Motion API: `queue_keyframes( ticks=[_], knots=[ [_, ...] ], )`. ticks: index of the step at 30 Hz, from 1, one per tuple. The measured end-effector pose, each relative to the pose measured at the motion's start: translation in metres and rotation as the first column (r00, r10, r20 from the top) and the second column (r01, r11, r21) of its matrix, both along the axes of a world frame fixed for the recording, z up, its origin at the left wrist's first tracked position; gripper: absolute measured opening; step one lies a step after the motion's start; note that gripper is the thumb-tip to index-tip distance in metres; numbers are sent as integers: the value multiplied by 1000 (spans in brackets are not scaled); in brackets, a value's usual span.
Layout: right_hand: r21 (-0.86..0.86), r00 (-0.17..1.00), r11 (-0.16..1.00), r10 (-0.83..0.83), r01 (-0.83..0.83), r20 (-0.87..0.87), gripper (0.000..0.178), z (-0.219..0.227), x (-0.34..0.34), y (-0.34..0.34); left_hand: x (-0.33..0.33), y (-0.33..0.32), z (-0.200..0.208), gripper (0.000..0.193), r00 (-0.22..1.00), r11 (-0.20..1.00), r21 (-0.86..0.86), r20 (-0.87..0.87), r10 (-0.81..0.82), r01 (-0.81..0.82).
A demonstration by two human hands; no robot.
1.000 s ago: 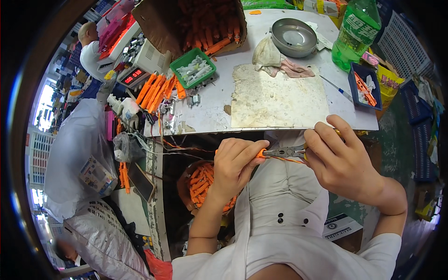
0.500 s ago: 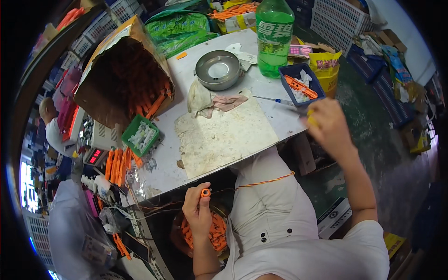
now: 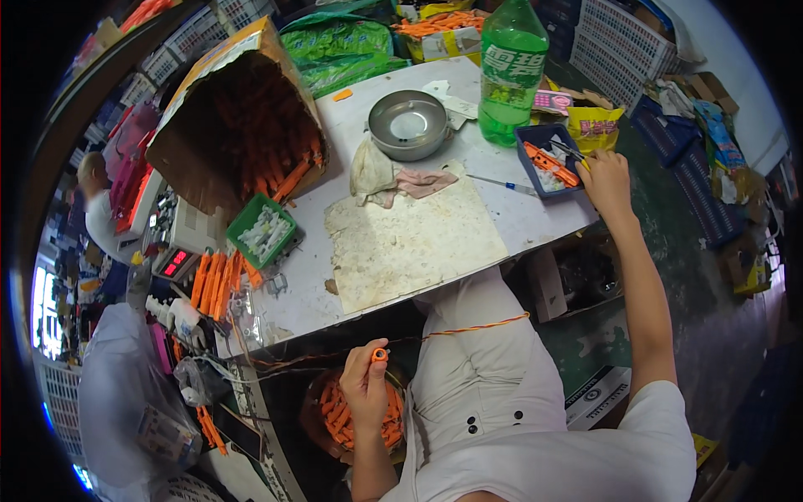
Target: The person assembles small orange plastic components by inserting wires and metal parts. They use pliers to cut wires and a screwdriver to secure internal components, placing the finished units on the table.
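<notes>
Left grip (image 3: 365,386) pinched on one orange connector (image 3: 380,355); right grip (image 3: 604,177) at one blue tray (image 3: 548,165), closure unclear.

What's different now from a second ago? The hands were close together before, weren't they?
Yes. A second ago both hands met over the lap, working an orange piece with pliers. Since then the right hand has reached out to the blue tray on the table. The left hand stayed low, holding the small orange piece on its twisted wire. The metal bowl and green bottle stayed put.

Bare mat (image 3: 414,243) centre — bottle (image 3: 510,71), bowl (image 3: 408,125) behind
</notes>
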State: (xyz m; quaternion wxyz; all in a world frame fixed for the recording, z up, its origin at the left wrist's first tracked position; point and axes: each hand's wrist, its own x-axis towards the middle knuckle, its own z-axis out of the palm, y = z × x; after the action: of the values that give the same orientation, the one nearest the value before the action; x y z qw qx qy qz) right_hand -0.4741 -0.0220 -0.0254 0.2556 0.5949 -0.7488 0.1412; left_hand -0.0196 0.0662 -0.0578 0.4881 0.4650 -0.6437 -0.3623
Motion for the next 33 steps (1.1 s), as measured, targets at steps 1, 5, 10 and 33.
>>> queue_keyframes(
  ticks=[1,5,10,33],
  knots=[
    [-33,993,997,70,-67,90,28,2,14,6,2,2,-1,22,1000,1000,16,0,11,-11],
    [14,822,942,284,-334,495,26,-1,83,29,3,0,-8,19,998,997,72,-65,20,-15],
    [52,812,927,296,-370,502,24,-34,124,16,-9,-7,-4,24,992,997,-27,-102,-69,67],
    [-346,352,835,506,-427,787,14,-40,242,52,-27,-30,0,41,852,957,-25,-464,244,-288]
  ],
)
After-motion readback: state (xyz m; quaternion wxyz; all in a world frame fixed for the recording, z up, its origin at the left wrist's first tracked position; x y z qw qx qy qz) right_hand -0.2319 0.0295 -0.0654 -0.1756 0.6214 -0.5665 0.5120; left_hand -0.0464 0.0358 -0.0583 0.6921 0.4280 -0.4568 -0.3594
